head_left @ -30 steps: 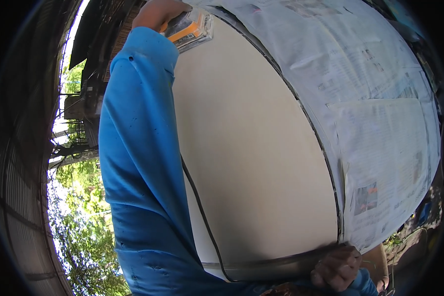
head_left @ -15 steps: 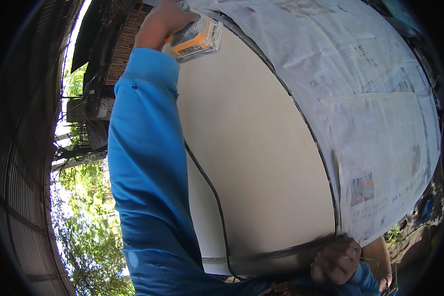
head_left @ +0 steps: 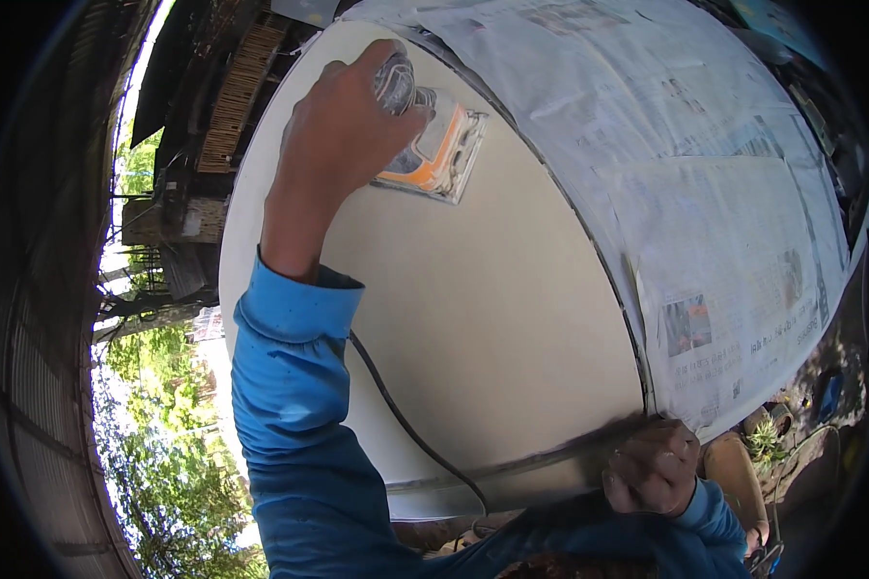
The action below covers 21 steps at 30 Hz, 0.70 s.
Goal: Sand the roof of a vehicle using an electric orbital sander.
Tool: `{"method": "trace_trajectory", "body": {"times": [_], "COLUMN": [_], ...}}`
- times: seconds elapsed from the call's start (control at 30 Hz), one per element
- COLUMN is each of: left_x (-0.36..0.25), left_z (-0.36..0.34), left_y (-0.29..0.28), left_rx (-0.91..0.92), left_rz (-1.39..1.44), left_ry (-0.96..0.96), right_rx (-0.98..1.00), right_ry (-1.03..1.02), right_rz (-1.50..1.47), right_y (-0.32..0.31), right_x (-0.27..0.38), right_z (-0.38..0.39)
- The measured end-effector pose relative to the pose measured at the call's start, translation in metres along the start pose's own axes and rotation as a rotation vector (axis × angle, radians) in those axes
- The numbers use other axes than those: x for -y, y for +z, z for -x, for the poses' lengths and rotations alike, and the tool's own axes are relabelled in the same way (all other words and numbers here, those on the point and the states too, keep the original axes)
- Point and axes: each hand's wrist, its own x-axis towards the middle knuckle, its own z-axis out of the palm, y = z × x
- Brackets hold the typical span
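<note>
My left hand (head_left: 343, 135) is wrapped over the top of an electric sheet sander (head_left: 430, 164) with an orange band and a square, dusty pad. The pad lies on a broad, curved cream panel (head_left: 473, 318) that looks like vehicle bodywork, in its upper part. A dark cord (head_left: 396, 410) passes from beneath my left sleeve down across the panel. At the panel's lower right corner, my right hand (head_left: 655, 468) is curled into a fist by the dark lower edge. What it holds, if anything, is hidden.
Newspaper sheets (head_left: 705, 212) cover the surface right of the panel, beyond a dark seam (head_left: 603, 256). Trees (head_left: 169, 434) and dark wooden structures (head_left: 188, 217) stand at the left, beside corrugated sheeting (head_left: 39, 386). A small plant (head_left: 766, 444) grows at the lower right.
My left hand has brought the sander down and to the right over the panel, bending the arm more. The right fist has barely moved.
</note>
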Motion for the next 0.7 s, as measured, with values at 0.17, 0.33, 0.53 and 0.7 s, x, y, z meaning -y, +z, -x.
{"method": "trace_trajectory", "body": {"times": [0.17, 0.33, 0.53, 0.7], "left_x": [-0.047, -0.070, -0.037, -0.042], "left_z": [0.055, 0.082, 0.033, 0.035], "left_y": [-0.014, -0.020, -0.009, -0.011], "left_rx": [0.002, 0.020, -0.025, 0.029], "left_rz": [0.068, 0.077, -0.048, -0.029], "left_ry": [0.032, 0.110, 0.084, -0.030], "right_rx": [-0.006, -0.046, -0.079, -0.148], "right_ry": [0.000, -0.019, -0.030, -0.029], "right_rz": [-0.001, -0.019, -0.011, -0.031], "right_y": [0.002, 0.002, 0.004, 0.006], "right_x": [0.000, 0.000, 0.001, 0.002], "right_z": [-0.002, -0.001, -0.001, 0.001]}}
